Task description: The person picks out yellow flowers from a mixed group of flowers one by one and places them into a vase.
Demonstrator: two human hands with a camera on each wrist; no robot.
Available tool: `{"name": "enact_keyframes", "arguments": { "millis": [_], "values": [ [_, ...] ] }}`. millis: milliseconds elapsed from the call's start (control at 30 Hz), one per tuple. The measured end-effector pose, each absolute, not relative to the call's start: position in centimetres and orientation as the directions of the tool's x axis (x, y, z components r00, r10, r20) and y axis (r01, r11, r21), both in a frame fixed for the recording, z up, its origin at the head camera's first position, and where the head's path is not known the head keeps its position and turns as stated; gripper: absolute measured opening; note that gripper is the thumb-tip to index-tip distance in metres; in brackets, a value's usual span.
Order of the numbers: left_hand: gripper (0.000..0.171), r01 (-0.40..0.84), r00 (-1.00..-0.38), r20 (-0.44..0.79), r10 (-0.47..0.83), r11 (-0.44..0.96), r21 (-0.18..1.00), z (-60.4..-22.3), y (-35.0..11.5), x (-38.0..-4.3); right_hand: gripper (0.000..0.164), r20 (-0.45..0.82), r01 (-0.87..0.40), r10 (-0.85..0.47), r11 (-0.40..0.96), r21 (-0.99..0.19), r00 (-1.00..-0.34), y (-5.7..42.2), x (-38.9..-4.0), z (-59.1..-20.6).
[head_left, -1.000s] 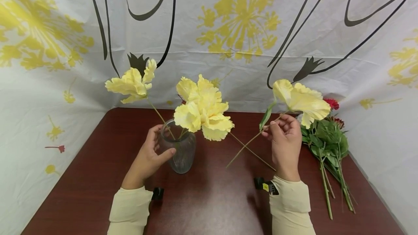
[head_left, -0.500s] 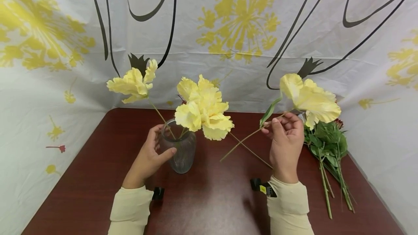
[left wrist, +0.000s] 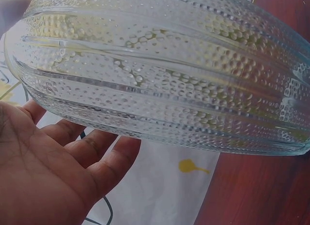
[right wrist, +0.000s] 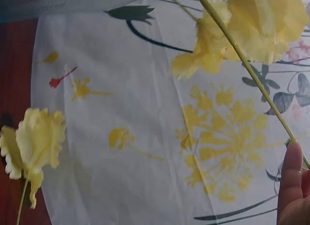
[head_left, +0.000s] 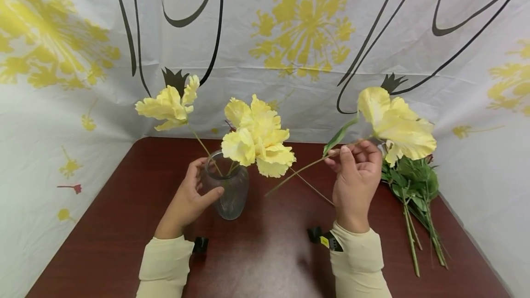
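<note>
My left hand (head_left: 192, 197) holds a clear glass vase (head_left: 236, 199), thumb across its front and fingers round its far side. In the left wrist view the vase (left wrist: 164, 75) shows ribs and a dimpled surface. One yellow flower (head_left: 165, 107) leans left out of it; more yellow blooms (head_left: 254, 137) overlap its right rim. My right hand (head_left: 356, 174) pinches the stem of another yellow ruffled flower (head_left: 397, 125), just below its bloom and a green leaf (head_left: 339, 138). The bare stem (right wrist: 242, 58) slants down-left, its cut end in the air right of the vase.
A yellow flower (right wrist: 41, 142) lies on the dark red-brown table (head_left: 116, 224), its stem pointing front right. Green-leaved stems (head_left: 414, 183) with a red bloom lie at the right edge. A white patterned curtain (head_left: 256, 49) hangs round the back and sides.
My right hand has shifted slightly left and up, and the held flower lies flatter. Its stem end has moved left toward the vase. The left hand and vase have stayed put.
</note>
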State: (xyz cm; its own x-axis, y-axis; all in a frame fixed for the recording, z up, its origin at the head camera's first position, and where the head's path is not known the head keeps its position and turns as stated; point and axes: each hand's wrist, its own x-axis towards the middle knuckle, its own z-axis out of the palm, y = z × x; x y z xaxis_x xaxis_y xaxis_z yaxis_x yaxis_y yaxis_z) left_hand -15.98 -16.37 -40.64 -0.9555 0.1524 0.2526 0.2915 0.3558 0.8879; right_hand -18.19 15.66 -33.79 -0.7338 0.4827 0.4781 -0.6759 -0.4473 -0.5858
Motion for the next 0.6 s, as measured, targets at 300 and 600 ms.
{"name": "enact_keyframes", "arguments": {
  "millis": [300,600],
  "values": [
    [0.073,0.287,-0.957,0.249,0.149,0.354,0.890,-40.6,-16.6,-15.8,0.029,0.450,-0.690,0.528,-0.475,-0.546,-0.720,13.2,-18.5,-31.5],
    [0.072,0.304,-0.951,0.263,0.160,0.341,0.890,-40.6,-16.5,-15.9,0.024,0.507,-0.718,0.513,-0.415,-0.559,-0.692,10.7,-18.8,-30.9]
  ]
}}
